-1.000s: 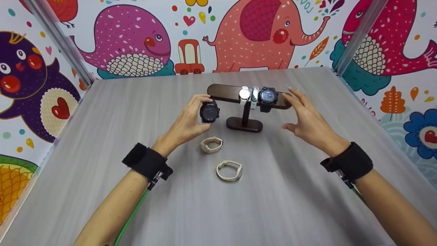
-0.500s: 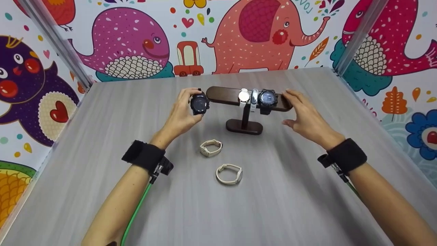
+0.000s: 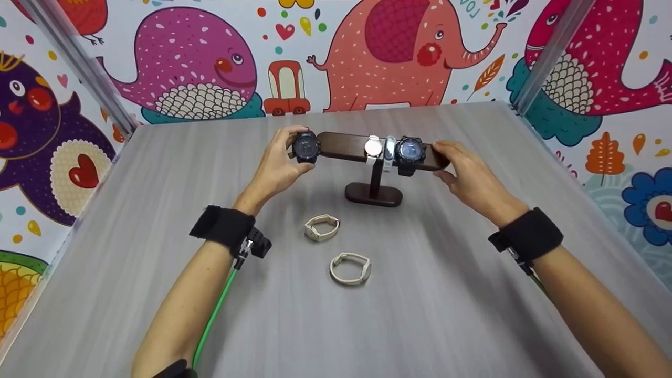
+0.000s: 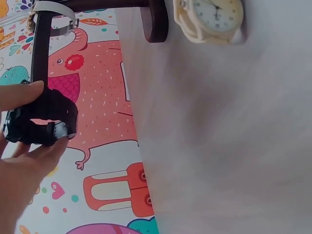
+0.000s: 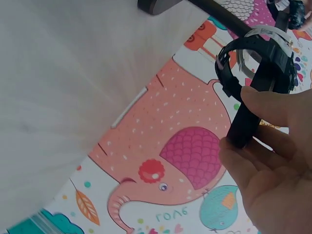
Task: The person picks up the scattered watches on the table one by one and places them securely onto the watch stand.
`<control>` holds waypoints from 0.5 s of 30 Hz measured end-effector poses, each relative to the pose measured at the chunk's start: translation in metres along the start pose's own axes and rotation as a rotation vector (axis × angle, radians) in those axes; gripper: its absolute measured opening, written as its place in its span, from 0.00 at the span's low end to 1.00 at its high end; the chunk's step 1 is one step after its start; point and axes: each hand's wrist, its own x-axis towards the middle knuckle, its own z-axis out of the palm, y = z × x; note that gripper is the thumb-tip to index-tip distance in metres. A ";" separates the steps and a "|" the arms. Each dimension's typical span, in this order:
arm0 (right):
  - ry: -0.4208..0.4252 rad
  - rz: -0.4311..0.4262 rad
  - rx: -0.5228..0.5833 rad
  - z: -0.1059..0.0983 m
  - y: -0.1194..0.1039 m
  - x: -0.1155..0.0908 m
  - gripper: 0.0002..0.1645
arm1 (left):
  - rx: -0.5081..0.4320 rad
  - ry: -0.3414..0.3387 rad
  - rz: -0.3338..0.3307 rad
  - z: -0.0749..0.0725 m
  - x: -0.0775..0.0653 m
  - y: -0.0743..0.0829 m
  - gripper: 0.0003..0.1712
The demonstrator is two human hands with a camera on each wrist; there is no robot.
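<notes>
While the left hand point(image 3: 278, 165) pinches a black digital wristwatch point(image 3: 306, 147) right at the left end of the bar point(image 3: 342, 145) of the dark watch stand point(image 3: 374, 195), I cannot tell from here whether it encircles the bar. On my feed, the right hand point(image 3: 476, 178) grips the bar's other end, near a second black wristwatch point(image 3: 410, 150). Two pale watches, a nearer cream wristwatch point(image 3: 366, 271) and a farther cream wristwatch point(image 3: 313, 234), rest on the table point(image 3: 420, 320).

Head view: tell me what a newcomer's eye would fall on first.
Probably the big coral elephant on the back wall, near the top centre. Next would likely come the dark brown watch stand just below it, with the right hand gripping its right end and the left hand holding a black watch at its left end.
</notes>
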 end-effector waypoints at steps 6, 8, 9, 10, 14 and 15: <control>0.021 -0.045 -0.036 -0.003 -0.001 0.001 0.32 | -0.006 -0.030 -0.004 -0.001 0.003 0.004 0.40; 0.037 -0.065 -0.044 -0.002 -0.001 0.001 0.32 | 0.008 -0.044 -0.005 -0.001 0.004 0.005 0.40; 0.048 -0.075 -0.051 -0.001 -0.001 0.001 0.31 | 0.019 -0.051 -0.007 -0.001 0.004 0.005 0.40; 0.058 -0.084 -0.056 0.000 0.000 0.001 0.31 | 0.032 -0.059 -0.010 -0.001 0.004 0.005 0.40; 0.083 -0.107 -0.081 0.004 -0.001 0.001 0.31 | 0.071 -0.086 -0.013 0.000 0.006 0.006 0.40; 0.085 -0.109 -0.088 0.004 0.000 0.002 0.31 | 0.078 -0.090 -0.017 0.000 0.006 0.007 0.40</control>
